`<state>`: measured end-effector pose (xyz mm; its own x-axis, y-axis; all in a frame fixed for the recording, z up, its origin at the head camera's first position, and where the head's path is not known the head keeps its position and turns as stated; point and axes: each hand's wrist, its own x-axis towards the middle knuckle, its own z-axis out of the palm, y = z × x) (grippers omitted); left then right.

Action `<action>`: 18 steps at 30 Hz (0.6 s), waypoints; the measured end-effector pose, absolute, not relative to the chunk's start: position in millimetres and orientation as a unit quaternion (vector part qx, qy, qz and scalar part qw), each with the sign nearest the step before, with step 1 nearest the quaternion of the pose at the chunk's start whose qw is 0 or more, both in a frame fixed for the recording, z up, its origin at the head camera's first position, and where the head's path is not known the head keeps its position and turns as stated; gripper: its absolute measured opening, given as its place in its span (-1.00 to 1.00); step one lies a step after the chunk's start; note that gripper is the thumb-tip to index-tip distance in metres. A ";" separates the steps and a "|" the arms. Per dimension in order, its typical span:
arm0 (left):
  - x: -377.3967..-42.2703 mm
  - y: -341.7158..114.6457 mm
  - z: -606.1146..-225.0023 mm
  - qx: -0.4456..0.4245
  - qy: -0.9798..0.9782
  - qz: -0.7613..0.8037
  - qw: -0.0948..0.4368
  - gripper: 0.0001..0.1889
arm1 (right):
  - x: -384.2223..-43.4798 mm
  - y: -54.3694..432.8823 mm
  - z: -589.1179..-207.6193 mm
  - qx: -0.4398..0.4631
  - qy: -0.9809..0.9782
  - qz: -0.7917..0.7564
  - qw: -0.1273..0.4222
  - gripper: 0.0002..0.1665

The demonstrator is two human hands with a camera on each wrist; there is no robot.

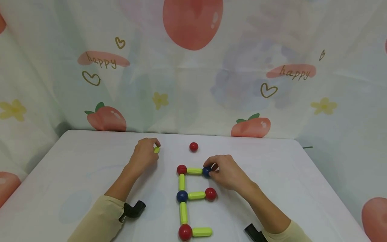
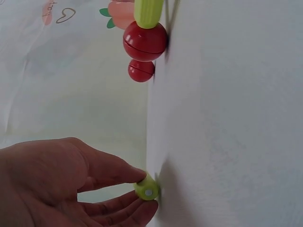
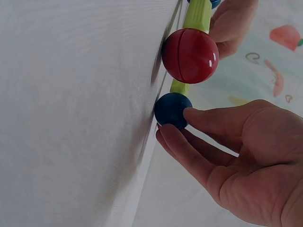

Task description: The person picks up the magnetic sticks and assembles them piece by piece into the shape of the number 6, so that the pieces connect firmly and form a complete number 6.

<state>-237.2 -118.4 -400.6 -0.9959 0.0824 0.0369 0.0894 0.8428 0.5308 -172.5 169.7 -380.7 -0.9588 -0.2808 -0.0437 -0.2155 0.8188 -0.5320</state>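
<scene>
Between thumb and fingers my left hand pinches a yellow-green magnetic rod, its round end with a pale dot facing the left wrist camera. My right hand pinches a blue ball at the free end of the top rod. That rod joins a red ball at the top left of an E-shaped figure. Down its left side, rods link a blue ball and a lower red ball. The middle arm ends in a red ball; the bottom rod has a bare end.
A loose red ball lies behind the figure on the white table. Behind the table hangs a curtain printed with peaches, hearts and flowers. Black wrist cameras sit at both sleeves.
</scene>
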 end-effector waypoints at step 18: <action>-195.9 -88.4 -367.1 -0.042 -0.922 -0.383 -0.047 -0.65 | -170.8 171.8 -378.8 -0.128 0.951 -0.273 0.065 -0.75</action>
<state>-195.9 -88.4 -367.1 -0.9920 0.1139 -0.0545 0.0418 0.7031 0.7098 -170.8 171.8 -378.8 -0.9586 -0.2796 -0.0531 -0.2088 0.8177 -0.5364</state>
